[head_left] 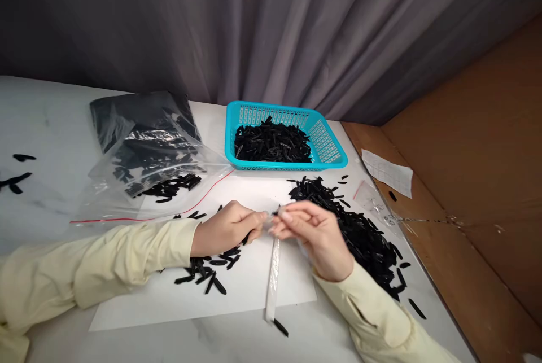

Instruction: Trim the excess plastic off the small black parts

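My left hand (232, 228) is closed, thumb and forefinger pinched together, with black slivers showing at the underside of its fingers. Close against it, my right hand (317, 234) is slightly blurred, its fingertips pinched near a small dark bit (275, 213) between the two hands. Something clear seems to lie between the fingertips, too blurred to name. Below them a narrow white strip with a shiny plastic look (273, 281) runs toward the front, one black sliver (280, 327) at its lower end. Loose black slivers (207, 272) are scattered beneath my left hand.
A blue basket (288, 166) at the back holds many black slivers. To its left lies a clear zip bag (156, 151) with more inside. A large black pile (368, 244) spreads at right, by a paper slip (387, 173) and a brown board wall (478, 143).
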Motion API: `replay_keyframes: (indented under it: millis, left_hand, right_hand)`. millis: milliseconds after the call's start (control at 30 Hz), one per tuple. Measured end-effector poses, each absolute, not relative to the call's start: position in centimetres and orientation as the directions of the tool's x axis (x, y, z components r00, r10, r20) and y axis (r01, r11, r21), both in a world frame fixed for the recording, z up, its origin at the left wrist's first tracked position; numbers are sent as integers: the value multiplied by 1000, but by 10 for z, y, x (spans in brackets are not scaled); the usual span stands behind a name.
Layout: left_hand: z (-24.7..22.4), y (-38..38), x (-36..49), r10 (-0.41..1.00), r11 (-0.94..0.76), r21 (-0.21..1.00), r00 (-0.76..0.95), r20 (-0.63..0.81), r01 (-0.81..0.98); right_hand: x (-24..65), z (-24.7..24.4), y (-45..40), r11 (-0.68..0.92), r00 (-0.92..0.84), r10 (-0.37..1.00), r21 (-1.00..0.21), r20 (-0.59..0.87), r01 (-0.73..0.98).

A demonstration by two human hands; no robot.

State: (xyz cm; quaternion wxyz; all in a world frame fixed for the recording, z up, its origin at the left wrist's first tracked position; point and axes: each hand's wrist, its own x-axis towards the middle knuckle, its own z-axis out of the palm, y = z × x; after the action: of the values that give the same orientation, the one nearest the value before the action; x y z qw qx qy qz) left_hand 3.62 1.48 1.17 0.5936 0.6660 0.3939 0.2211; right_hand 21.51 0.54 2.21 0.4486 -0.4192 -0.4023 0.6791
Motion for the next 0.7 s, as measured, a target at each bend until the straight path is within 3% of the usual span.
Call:
replay_keyframes:
  millis: [100,200,333,467,700]
  left_hand:
    - [14,18,37,776,240,959,565,-282,150]
    - [15,22,38,766,381,924,553,-328,21]
    - [16,25,38,761,451,891,545,-351,-57]
    - [15,22,37,770,460,887,518,-373,-44]
    - [11,17,37,825,249,964,501,-261,92]
  right_hand:
    - [222,48,46,21,-108,993,-991,35,-131]
    - [223,71,76,214,-184,965,-967,187,137]
    - [209,74,56,439,-365,890,-732,275,520]
    - [190,54,8,563,-532,799,-661,280,496]
    - [176,25,-15,565,-479,817,-618,323,547]
